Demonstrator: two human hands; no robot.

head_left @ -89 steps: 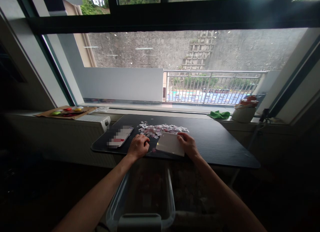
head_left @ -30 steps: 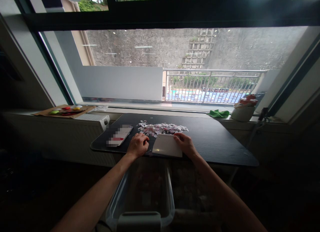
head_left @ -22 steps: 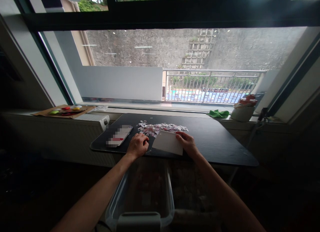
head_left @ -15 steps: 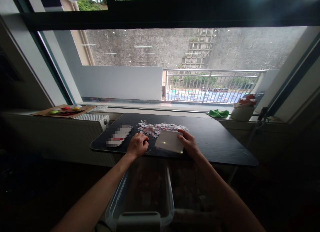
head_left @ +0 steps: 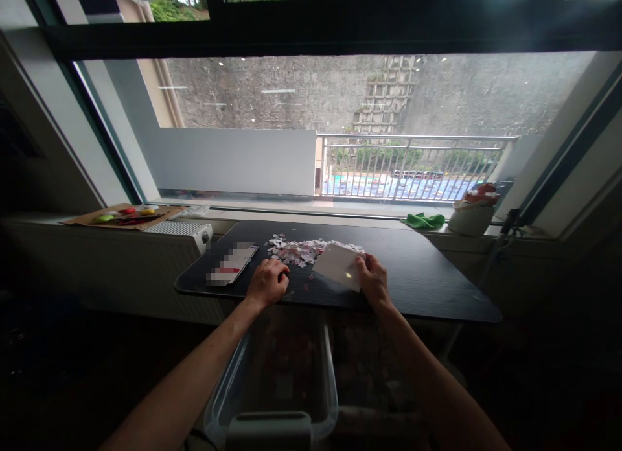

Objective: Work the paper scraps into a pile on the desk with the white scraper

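My right hand (head_left: 374, 279) grips the right edge of a thin white card (head_left: 337, 266), with the thumb on top. Raised at a tilt, the card covers part of a heap of small white and pinkish paper scraps (head_left: 296, 251). At the near edge of the dark table (head_left: 413, 276) rests my left hand (head_left: 268, 282), its fingers curled in and nothing visible between them. Just left of it lies a flat, pale rectangular item (head_left: 236, 264), partly blurred out. A few loose scraps are scattered on the tabletop between my hands.
Below the table's near edge stands a clear plastic bin (head_left: 333, 373). A radiator (head_left: 182, 234) is at the left, with a board of colourful items (head_left: 121, 214) beside it. On the sill at right are a green cloth (head_left: 424, 221) and a pale container (head_left: 470, 216).
My right hand has lifted and turned the card, moving it slightly right and away from the table's near edge. Small scraps now show where it was. My left hand has stayed still.
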